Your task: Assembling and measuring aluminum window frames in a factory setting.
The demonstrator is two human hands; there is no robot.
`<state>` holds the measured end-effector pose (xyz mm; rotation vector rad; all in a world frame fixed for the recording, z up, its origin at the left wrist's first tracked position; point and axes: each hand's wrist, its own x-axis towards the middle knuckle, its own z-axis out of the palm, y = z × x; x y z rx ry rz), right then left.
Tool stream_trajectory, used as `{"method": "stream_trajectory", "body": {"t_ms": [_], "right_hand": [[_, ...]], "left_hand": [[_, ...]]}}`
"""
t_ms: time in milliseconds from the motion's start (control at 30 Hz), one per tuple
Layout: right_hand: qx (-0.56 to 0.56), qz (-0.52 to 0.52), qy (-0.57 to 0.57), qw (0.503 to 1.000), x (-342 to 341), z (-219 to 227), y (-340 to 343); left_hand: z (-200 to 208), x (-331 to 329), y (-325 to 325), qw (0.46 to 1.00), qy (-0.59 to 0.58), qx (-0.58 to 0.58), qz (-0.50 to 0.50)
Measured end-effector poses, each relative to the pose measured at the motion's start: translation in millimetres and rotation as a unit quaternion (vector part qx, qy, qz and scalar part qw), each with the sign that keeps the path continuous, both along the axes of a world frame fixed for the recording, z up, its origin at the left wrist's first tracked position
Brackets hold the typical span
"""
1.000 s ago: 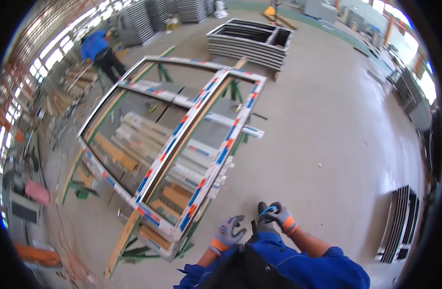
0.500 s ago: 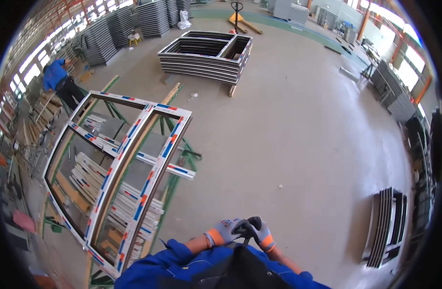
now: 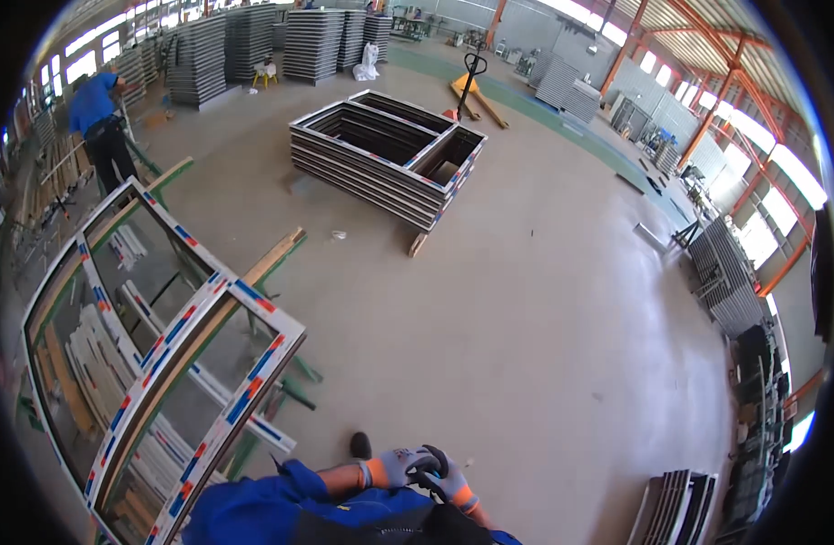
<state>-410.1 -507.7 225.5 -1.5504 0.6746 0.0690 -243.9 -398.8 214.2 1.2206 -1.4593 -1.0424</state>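
My left hand (image 3: 402,466) and my right hand (image 3: 451,481) meet close in front of my body. Both wear grey work gloves with dark palms and orange cuffs. Their fingers are curled and pressed against each other, and whatever lies between them, if anything, is hidden. To my left, nearest to the hands, a large window frame (image 3: 182,334) with glass-like panes lies on green and wooden supports. Strips of white, red and blue protective film cover its bars. Neither hand touches it.
A stack of dark frames (image 3: 371,173) rests on wooden blocks ahead, with a yellow pallet jack (image 3: 476,91) behind it. Dark frames (image 3: 676,509) stand at lower right. A person in blue (image 3: 99,127) works at far left. Tall frame stacks (image 3: 199,59) line the back.
The view has swung up and to the right, so the window frame sits lower and further left. My hands stay together; a dark shoe now shows beside them.
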Motion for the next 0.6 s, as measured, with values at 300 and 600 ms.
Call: {"method": "stream_trajectory", "body": {"t_ms": [300, 600], "right_hand": [[-0.121, -0.015, -0.063, 0.991, 132.2, -53.1, -157.8], [-0.262, 0.266, 0.024, 0.927, 284.8, -25.4, -354.5]], "left_hand": [[-24.3, 163.1, -166.4, 0.979, -0.177, 0.101, -0.024], [-21.6, 336.1, -213.2, 0.915, -0.232, 0.158, 0.290]]}}
